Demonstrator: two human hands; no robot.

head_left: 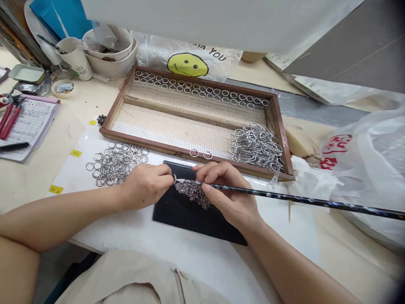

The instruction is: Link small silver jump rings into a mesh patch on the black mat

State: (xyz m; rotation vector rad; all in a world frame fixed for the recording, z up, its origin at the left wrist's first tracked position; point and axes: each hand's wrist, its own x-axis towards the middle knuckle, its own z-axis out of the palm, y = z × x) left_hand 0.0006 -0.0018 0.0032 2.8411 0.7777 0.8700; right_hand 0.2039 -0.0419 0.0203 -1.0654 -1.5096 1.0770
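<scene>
Smiley bag (202, 59): we read "YOU" by the yellow face.
White bag (373, 169): we can't read its red signs.

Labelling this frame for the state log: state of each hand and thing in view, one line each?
left hand: pinching a small ring at the fingertips
right hand: gripping the long dark stick
brown wooden mesh tray: rings in rows along far edge, heap at right
loose silver rings: scattered flat on white sheet
black mat: flat, small silver parts piled on it

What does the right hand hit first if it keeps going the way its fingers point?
Probably the left hand: the right hand points left across the black mat, fingertips almost meeting the left's over the small silver pieces. Depth is unclear, though.
</scene>
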